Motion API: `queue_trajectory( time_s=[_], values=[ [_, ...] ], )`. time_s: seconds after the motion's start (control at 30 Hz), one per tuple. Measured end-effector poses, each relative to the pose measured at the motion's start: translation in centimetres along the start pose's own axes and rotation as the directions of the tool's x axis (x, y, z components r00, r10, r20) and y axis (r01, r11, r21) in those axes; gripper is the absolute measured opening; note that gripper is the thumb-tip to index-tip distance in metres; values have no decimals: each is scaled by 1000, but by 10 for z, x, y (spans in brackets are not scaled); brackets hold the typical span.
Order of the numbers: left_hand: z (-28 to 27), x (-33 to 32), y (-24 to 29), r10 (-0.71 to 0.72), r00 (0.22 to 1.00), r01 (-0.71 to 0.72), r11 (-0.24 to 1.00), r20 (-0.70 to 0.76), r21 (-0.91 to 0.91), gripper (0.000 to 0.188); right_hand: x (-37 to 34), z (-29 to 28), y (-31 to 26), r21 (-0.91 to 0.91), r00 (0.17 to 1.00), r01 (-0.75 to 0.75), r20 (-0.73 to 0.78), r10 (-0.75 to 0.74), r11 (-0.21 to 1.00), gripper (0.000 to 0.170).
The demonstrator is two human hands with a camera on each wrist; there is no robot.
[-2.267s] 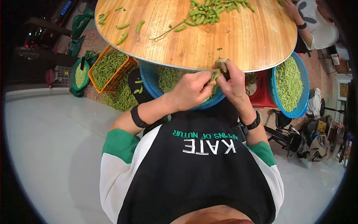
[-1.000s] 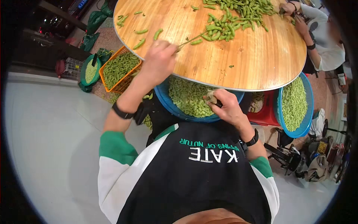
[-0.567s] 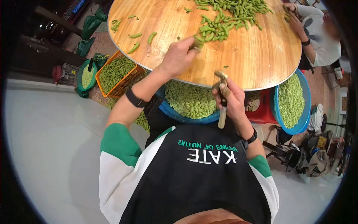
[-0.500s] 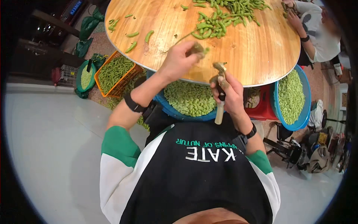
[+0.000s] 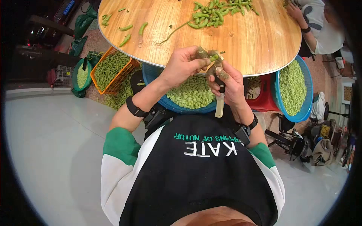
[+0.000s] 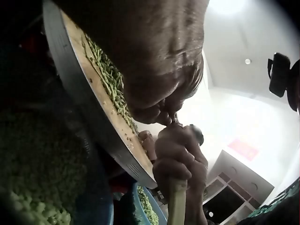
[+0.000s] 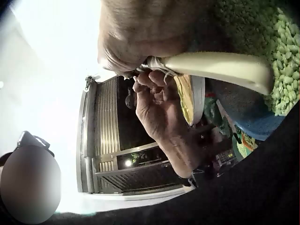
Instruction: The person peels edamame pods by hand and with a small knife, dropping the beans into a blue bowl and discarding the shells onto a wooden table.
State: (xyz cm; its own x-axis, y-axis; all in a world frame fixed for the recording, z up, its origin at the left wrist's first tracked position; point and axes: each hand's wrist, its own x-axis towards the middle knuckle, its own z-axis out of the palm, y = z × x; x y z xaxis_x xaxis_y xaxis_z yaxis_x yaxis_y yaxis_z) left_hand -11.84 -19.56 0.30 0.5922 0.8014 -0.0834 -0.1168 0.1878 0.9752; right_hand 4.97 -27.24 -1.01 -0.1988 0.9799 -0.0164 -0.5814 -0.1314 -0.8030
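Above the blue basket of shelled beans, at the table's near edge, both hands meet. The left hand pinches a green pod between thumb and fingers. The right hand grips a tool with a pale handle, which points down toward the body; its working end is hidden by the fingers. In the right wrist view the pale handle sticks out of the right hand, with the left hand just beyond. The left wrist view shows the two hands touching.
On the round wooden table lie a pile of pods, some loose pods and a thin stem. An orange crate of pods stands at left, a second blue basket of beans at right beside a red stool. Another person sits at upper right.
The left hand has come from over the table to the right hand, carrying a pod. The right hand has stayed near the table edge with the tool, and the head view has shifted.
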Motion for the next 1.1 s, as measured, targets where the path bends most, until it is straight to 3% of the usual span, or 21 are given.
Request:
queue_trajectory(
  time_s=[0.1,0.2,0.27,0.33,0.4,0.5,0.53,0.57,0.6,0.63,0.67,0.7,0.77,0.83,0.87,0.93,0.97,1.03,1.07,1.1],
  values=[
    [0,0,-2,42,999,-42,999,-14,22,6,0,3,1,-36,998,33,-44,-34,999,37],
    [-3,3,-2,50,998,-46,996,45,-81,10,-1,1,-1,-51,998,10,-56,-13,999,32],
    [-9,6,-2,-155,968,223,893,198,-390,17,-4,0,-6,22,999,-35,-32,36,999,31],
    [-12,8,-12,-166,950,280,832,265,-480,21,-5,-5,-7,96,997,-82,-4,83,992,29],
    [-12,8,-19,-168,927,339,758,335,-557,25,-6,-15,-4,256,983,-169,118,143,952,30],
    [-9,6,-22,-137,899,383,707,417,-594,20,-8,-17,-5,272,983,-182,57,173,945,31],
    [-6,6,-21,-92,960,199,887,264,-416,16,-7,-17,-4,286,985,-171,35,168,943,28],
    [-1,6,-18,0,992,22,984,125,-175,13,-6,-19,-3,286,985,-172,35,169,943,28],
    [8,3,-12,159,987,-159,987,30,13,7,-6,-22,0,316,981,-191,25,193,929,29],
    [7,2,-7,157,987,-158,987,32,14,7,-6,-23,2,348,976,-208,16,216,914,29],
    [3,1,-5,375,923,-375,825,86,424,11,-7,-22,3,350,976,-209,15,218,913,29],
    [1,-2,-3,529,819,-501,465,225,730,16,-8,-21,4,389,972,-228,32,234,893,30],
    [2,-3,-2,574,790,-512,427,214,745,15,-9,-19,3,427,967,-246,51,248,870,30],
    [-1,-4,1,581,733,-594,293,354,749,14,-8,-16,2,484,959,-278,93,267,830,31],
    [-2,-5,3,580,734,-592,294,352,750,14,-9,-16,3,485,959,-280,93,269,829,31],
    [-4,-6,4,362,902,-426,666,234,613,14,-10,-18,4,479,952,-303,116,283,824,46],
    [-3,-7,5,362,902,-426,664,234,614,14,-10,-18,4,479,952,-303,117,282,824,46],
    [3,-9,3,199,974,-224,910,107,348,16,-11,-19,3,446,962,-272,104,252,853,43],
    [5,-9,2,200,974,-225,910,107,348,16,-12,-15,1,445,962,-271,103,252,854,43],
    [6,-9,1,149,986,-166,939,81,300,16,-13,-8,-4,269,977,-208,9,214,940,40]
  ],
)
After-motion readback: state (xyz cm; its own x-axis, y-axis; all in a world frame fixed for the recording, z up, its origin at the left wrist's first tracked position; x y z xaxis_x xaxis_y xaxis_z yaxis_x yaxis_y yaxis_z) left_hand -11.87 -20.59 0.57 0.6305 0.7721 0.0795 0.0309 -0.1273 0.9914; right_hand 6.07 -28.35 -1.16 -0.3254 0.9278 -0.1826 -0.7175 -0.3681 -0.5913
